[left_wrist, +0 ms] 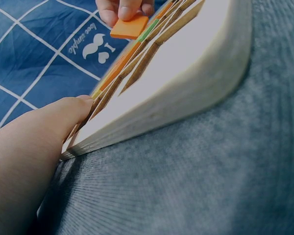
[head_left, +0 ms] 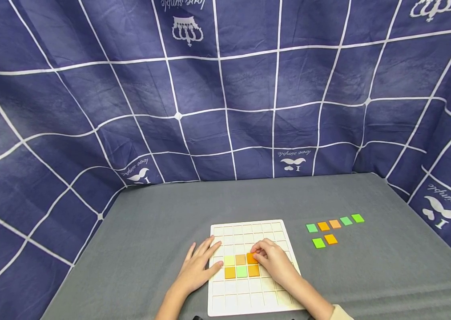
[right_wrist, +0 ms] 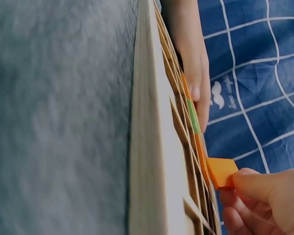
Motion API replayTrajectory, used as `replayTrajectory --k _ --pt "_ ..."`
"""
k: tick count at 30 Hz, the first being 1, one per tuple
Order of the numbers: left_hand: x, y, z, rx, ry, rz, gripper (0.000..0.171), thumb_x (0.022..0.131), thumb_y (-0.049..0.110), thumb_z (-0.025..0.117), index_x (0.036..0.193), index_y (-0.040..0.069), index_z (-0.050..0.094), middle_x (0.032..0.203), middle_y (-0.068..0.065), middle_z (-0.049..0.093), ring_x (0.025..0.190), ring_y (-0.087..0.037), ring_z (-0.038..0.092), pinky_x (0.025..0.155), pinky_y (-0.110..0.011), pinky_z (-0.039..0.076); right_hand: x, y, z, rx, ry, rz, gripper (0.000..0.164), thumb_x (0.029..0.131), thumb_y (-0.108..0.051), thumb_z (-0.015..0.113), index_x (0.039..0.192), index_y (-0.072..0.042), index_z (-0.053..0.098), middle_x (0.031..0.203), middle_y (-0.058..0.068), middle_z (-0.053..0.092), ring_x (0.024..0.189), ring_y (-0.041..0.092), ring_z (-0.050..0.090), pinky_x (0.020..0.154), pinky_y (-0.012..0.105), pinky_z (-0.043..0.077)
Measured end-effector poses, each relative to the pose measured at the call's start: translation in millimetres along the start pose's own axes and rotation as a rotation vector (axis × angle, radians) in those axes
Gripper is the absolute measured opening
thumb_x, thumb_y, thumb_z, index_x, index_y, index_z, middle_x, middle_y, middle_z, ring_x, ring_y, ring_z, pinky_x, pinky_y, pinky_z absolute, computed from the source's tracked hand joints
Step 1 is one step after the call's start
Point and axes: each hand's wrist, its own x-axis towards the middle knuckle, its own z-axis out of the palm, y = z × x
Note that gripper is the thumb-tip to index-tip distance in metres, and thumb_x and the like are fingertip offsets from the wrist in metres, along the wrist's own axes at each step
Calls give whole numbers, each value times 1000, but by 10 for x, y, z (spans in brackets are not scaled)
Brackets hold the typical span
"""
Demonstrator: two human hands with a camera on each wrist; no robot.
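My right hand (head_left: 275, 263) pinches an orange square tile (head_left: 251, 258) between thumb and fingers over the pale gridded board (head_left: 245, 302). In the right wrist view the held tile (right_wrist: 221, 172) is tilted, one edge close to the board's surface. Spread fingers of my left hand (head_left: 197, 269) rest on the board's left edge; its thumb lies beside the tiles. Set in the grid are a yellow tile (head_left: 229, 260) and a light orange tile (head_left: 240, 259), with an orange tile (head_left: 230, 272), a light green tile (head_left: 241, 271) and another orange tile (head_left: 253, 270) in the row below.
Right of the board, several loose tiles lie in two rows on the grey cloth (head_left: 161, 213), among them a bright green tile (head_left: 319, 243) and a salmon tile (head_left: 335, 224). A blue curtain (head_left: 245, 84) with white lines hangs behind and at both sides.
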Motion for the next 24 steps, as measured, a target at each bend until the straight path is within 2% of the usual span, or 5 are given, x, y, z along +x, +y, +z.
replayTrajectory --k 8,13,16,22,24 --pt "0 0 -3 -2 -6 0 57 86 52 49 134 23 45 146 -1 36 135 -23 33 112 -51 10 11 66 -254 -9 47 90 12 77 -8 69 77 -19 65 78 -10 56 66 -3 48 60 16 45" --pt "1 7 -8 -6 -11 -6 57 86 52 49 135 23 45 146 0 35 136 -23 32 112 -50 9 2 257 -508 -65 68 157 4 80 -11 67 81 -15 67 81 -6 58 68 0 51 62 17 46" --pt "-2 10 -12 -11 -10 -8 57 86 51 49 135 23 45 146 0 35 136 -23 31 112 -50 8 -22 408 -696 -96 103 153 4 81 -10 66 83 -12 67 82 -3 60 69 2 52 61 18 46" --pt "-3 13 -15 -13 -6 -9 56 86 50 50 134 23 45 146 -1 35 135 -23 32 112 -50 9 -75 722 -1075 -210 260 86 4 77 -7 69 81 -8 68 84 4 65 67 3 52 58 22 44" --pt "-3 11 -11 -9 -7 -8 56 86 51 50 135 23 45 146 0 35 136 -23 32 112 -50 9 -91 829 -1188 -244 290 88 4 77 -6 69 81 -7 69 84 6 66 68 3 53 58 23 44"
